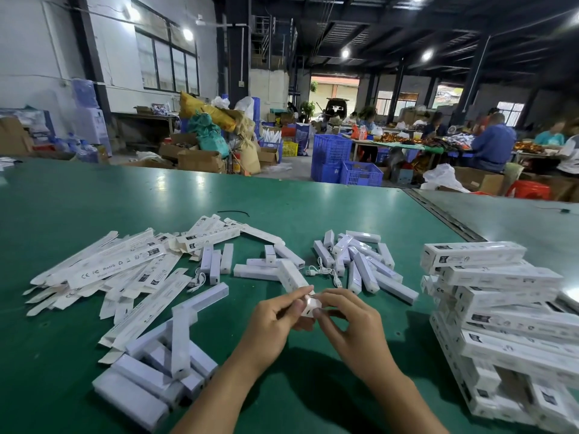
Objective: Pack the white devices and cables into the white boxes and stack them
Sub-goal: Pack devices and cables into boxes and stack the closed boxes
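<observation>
Left hand [275, 321] and right hand [347, 321] both pinch one small white device [310, 305] above the green bench [282, 214].

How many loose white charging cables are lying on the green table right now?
2: one coiled white cable at left beside the flat white cardboard boxes; another mid-table among white bar-shaped devices. Others may be hidden under piles.

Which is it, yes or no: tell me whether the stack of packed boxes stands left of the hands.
No, the stack of packed boxes stands to the right of the right hand.
</observation>
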Tool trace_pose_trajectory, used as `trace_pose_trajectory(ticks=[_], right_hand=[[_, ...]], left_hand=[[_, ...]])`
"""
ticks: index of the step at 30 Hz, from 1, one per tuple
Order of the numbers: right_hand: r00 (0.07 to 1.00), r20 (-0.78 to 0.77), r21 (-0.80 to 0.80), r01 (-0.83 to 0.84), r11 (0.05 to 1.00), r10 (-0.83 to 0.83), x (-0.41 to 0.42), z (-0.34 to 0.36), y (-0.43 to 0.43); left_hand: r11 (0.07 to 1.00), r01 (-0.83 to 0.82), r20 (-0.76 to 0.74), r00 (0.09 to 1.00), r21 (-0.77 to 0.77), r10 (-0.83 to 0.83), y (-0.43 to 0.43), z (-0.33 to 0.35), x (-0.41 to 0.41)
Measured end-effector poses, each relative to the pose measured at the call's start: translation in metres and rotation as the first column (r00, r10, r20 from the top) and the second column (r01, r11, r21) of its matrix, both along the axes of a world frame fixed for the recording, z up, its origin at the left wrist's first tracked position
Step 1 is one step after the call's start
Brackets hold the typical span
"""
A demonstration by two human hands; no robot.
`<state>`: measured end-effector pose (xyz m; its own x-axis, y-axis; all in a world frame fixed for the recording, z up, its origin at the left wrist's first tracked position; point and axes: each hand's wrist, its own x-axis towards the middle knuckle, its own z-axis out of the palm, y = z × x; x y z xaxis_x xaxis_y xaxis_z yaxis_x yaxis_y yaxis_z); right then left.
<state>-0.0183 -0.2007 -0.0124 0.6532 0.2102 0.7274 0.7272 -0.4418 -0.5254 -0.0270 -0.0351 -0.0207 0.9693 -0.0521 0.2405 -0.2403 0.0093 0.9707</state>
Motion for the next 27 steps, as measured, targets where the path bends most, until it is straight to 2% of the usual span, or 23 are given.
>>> trace_pose_trajectory(ticks=[3,6,11,16,21,22,24,26,27], right_hand=[[0.999,0.034,0.039,0.026,0.999,-0.027,-0.001,0.002,0.001],[0.992,0.119,0.015,0.029,0.999,-0.03,-0.002,0.004,0.001],[0.991,0.117,0.024,0.068,0.997,-0.071,-0.001,0.002,0.001],[0.997,0.073,0.072,0.016,0.997,-0.022,-0.001,0.0,0.001],[0.995,-0.082,0.152,-0.043,0.987,0.056,-0.003,0.002,0.001],[0.99,-0.114,0.107,-0.073,0.992,0.085,-0.002,0.002,-0.001],[0.983,-0.175,-0.08,-0.075,0.994,0.06,-0.001,0.001,-0.004],[0.991,-0.106,-0.222,0.059,0.973,-0.085,0.005,-0.002,-0.006],[0.989,-0.07,-0.227,0.113,0.967,-0.132,0.007,-0.001,-0.008]], left_hand=[[0.999,-0.024,0.008,1.0,-0.042,0.024,-0.002,0.002,-0.001],[0.995,-0.032,0.007,0.999,-0.1,0.032,-0.004,0.003,-0.001],[0.994,-0.022,0.015,1.0,-0.107,0.023,-0.005,0.001,-0.002],[1.0,-0.017,0.063,0.998,-0.023,0.018,-0.003,-0.002,-0.002],[0.999,0.001,0.113,0.994,-0.035,0.003,-0.004,0.004,-0.005],[0.996,0.003,0.105,0.994,-0.09,0.006,-0.004,0.006,-0.004],[0.942,0.057,0.026,0.998,-0.33,-0.051,0.001,0.011,-0.004],[0.847,0.137,-0.005,0.987,-0.513,-0.163,0.008,0.014,-0.002],[0.812,0.166,-0.002,0.979,-0.559,-0.202,0.011,0.014,-0.001]])
